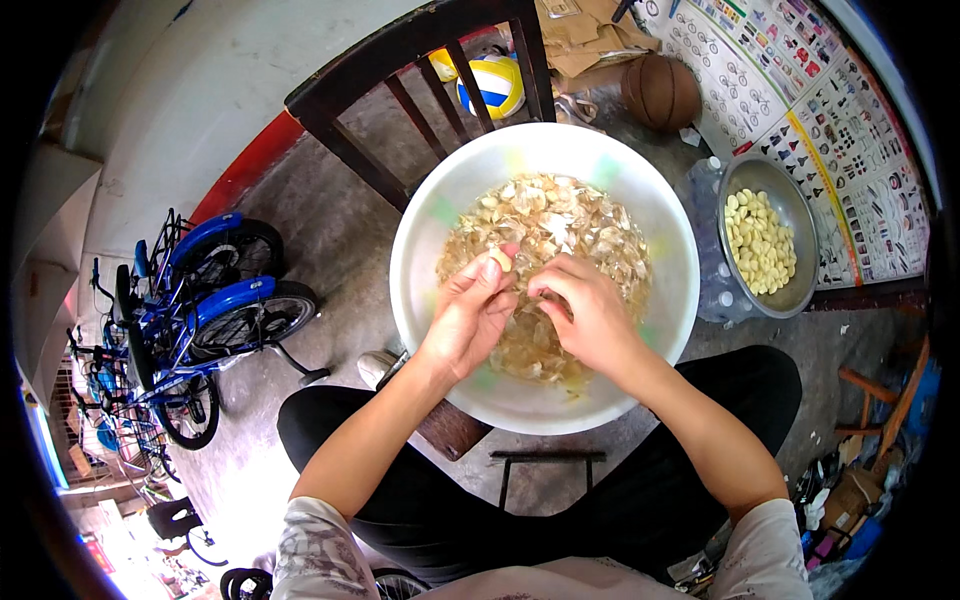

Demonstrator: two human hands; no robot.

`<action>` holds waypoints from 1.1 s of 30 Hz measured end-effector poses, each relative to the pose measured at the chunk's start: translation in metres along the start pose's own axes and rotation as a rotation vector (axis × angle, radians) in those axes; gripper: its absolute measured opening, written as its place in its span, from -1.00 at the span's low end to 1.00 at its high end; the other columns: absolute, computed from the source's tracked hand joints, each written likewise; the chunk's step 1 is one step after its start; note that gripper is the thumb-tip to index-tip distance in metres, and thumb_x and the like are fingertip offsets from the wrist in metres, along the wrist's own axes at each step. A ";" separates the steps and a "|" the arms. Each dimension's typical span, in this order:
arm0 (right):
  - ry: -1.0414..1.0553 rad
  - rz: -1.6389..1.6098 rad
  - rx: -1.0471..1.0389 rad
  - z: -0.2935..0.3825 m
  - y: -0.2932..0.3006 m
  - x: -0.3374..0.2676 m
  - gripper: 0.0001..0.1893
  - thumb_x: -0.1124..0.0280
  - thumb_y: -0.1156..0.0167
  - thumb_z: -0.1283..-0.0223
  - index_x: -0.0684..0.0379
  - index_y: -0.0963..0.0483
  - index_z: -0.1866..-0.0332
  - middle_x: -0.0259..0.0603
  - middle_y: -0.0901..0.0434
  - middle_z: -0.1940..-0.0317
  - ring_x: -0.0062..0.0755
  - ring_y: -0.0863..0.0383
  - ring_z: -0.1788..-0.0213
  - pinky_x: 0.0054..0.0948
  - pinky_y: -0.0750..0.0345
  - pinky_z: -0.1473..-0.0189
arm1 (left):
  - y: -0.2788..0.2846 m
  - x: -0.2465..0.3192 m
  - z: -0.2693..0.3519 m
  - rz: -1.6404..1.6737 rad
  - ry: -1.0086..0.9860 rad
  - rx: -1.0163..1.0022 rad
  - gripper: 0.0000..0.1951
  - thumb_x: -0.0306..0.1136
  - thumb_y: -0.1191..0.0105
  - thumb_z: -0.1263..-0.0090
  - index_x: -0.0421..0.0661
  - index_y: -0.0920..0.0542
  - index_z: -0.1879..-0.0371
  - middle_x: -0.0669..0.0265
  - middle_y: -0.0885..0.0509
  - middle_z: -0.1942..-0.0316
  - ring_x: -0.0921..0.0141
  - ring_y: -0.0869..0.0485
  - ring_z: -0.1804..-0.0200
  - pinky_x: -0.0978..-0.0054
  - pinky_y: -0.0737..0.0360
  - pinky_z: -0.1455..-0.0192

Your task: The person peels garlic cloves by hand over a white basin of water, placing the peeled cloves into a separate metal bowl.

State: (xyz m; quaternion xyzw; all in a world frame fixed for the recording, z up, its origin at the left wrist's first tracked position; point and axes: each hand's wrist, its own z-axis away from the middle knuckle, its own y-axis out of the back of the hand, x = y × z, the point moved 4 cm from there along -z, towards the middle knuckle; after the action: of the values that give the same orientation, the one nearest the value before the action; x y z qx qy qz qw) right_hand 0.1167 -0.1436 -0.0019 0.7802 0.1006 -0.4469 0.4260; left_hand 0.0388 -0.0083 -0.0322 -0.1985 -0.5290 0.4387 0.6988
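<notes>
A wide white plastic basin (540, 142) stands before me, holding water crowded with papery garlic skins (555, 214) and some cloves. Over its left part, my left hand (476, 307) pinches a pale garlic clove (500, 259) between thumb and fingertips. Close by on the right, my right hand (581, 307) hangs above the skins with its fingers curled; whether anything is between its fingertips cannot be seen. Right of the basin, a metal bowl (806, 225) holds many peeled garlic cloves (759, 240).
A dark wooden chair (412, 37) supports the basin from behind. Plastic bottles (709, 225) stand between basin and bowl. A basketball (660, 92) and a volleyball (491, 86) lie beyond. Blue bicycles (225, 300) stand at left; a printed poster board (825, 142) is at right.
</notes>
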 end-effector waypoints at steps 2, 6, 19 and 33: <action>-0.020 -0.062 -0.008 -0.004 0.006 -0.005 -0.86 0.70 -0.19 -0.08 0.27 -0.54 0.25 -0.14 -0.63 0.16 -0.15 -0.66 0.29 -0.29 -0.57 0.25 | 0.000 0.000 0.003 -0.076 -0.047 0.030 -0.83 -0.36 -0.20 -0.44 -0.13 -0.61 0.10 0.51 -0.53 0.26 0.65 -0.38 0.26 0.67 -0.37 0.20; 0.052 -0.131 0.118 -0.006 0.015 0.000 -0.78 0.72 -0.18 -0.12 0.26 -0.61 0.15 -0.16 -0.65 0.18 -0.20 -0.70 0.23 -0.33 -0.62 0.23 | -0.002 0.000 0.002 -0.259 -0.122 -0.054 -0.84 -0.48 -0.31 -0.31 -0.08 -0.58 0.24 0.48 -0.58 0.27 0.65 -0.49 0.25 0.68 -0.46 0.18; -0.375 -0.823 -0.015 0.000 -0.001 0.009 -0.83 0.60 -0.27 -0.24 0.42 -0.62 0.09 -0.08 -0.73 0.19 -0.50 -0.71 0.18 -0.55 -0.64 0.08 | -0.017 0.018 0.008 -1.192 -0.514 0.046 -0.65 -0.40 -0.59 0.12 -0.17 -0.57 0.62 0.54 -0.45 0.58 0.65 -0.30 0.52 0.61 -0.23 0.50; -0.421 -0.933 0.120 0.000 -0.005 0.020 -0.83 0.61 -0.25 -0.27 0.43 -0.61 0.08 -0.05 -0.71 0.21 -0.48 -0.72 0.25 -0.55 -0.66 0.17 | -0.026 0.031 0.010 -1.233 -0.511 -0.002 -0.80 -0.50 -0.43 -0.12 -0.14 -0.77 0.25 0.46 -0.59 0.39 0.62 -0.41 0.44 0.64 -0.27 0.45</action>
State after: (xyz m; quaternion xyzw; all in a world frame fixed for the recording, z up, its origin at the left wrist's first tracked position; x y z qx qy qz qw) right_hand 0.1257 -0.1447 -0.0208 0.5685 0.3242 -0.7417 0.1468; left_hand 0.0415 0.0010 0.0082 0.2499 -0.6951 -0.0085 0.6740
